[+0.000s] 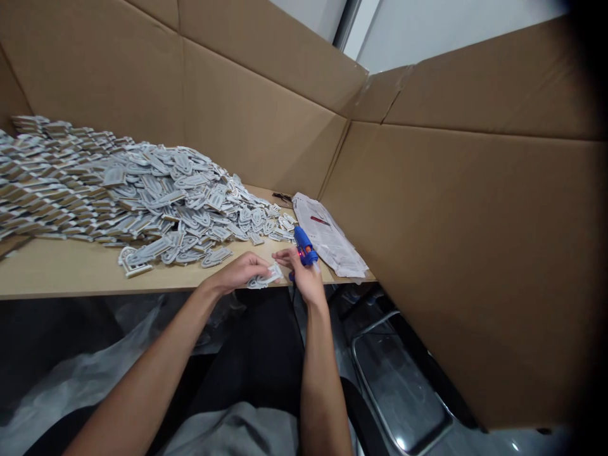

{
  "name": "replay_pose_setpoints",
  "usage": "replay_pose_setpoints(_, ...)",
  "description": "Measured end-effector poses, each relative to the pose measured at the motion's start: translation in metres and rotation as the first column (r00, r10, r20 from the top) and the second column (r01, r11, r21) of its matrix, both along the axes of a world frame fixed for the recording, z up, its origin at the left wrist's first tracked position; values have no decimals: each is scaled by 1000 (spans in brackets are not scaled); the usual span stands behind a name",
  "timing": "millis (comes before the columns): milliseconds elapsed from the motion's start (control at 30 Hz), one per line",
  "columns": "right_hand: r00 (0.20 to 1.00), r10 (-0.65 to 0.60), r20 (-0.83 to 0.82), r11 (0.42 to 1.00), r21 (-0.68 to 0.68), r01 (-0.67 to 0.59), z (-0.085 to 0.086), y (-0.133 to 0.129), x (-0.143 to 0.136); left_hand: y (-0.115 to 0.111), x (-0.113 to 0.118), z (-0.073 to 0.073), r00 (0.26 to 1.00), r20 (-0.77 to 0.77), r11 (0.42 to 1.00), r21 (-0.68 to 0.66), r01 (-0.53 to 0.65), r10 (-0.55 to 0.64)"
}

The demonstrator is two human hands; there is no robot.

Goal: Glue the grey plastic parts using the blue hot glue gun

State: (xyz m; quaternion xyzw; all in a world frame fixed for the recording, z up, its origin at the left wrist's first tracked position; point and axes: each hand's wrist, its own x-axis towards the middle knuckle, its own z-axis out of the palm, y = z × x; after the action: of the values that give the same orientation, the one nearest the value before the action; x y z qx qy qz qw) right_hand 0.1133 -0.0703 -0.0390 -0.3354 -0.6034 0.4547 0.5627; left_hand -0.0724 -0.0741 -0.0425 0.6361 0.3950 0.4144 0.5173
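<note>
Near the table's front edge, my left hand (242, 271) is closed on a small white-and-grey flat piece (264, 277), whose lower end sticks out past my fingers. Just right of it, my right hand (305, 277) grips a blue glue gun (304, 246) with an orange part and a small red light. The gun is tilted, and my fingers cover part of its handle. A large heap of similar pieces (190, 183) lies to the left of both hands. One lone piece (135, 261) rests at the heap's front.
Tall cardboard walls (266, 107) stand behind and at the right. Printed paper (327, 237) with a red pen-like object (320, 220) lies right of the gun. A metal-framed chair (399, 380) stands below, and clear plastic (85, 373) hangs under the table at left.
</note>
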Motion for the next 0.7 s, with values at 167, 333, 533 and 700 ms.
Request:
replay_pose_setpoints(167, 988, 146, -59, 989, 11, -145, 5, -4, 1, 0, 0, 2, 988, -98, 992, 35, 119, -115)
replay_pose_setpoints(333, 986, 147, 83, 989, -10, -146, 13, -13, 12, 4, -1, -3, 989, -89, 993, 31, 118, -114)
replay_pose_setpoints(533, 965, 14, 260, 1000, -6, -13, 15, -15, 17, 3, -1, -2, 997, -53, 996, 55, 67, -65)
replay_pose_setpoints(700, 970, -33, 241, 999, 10, 31, 11, -10, 12, -1, 1, 0, 1000, -18, 996, 86, -2, 4)
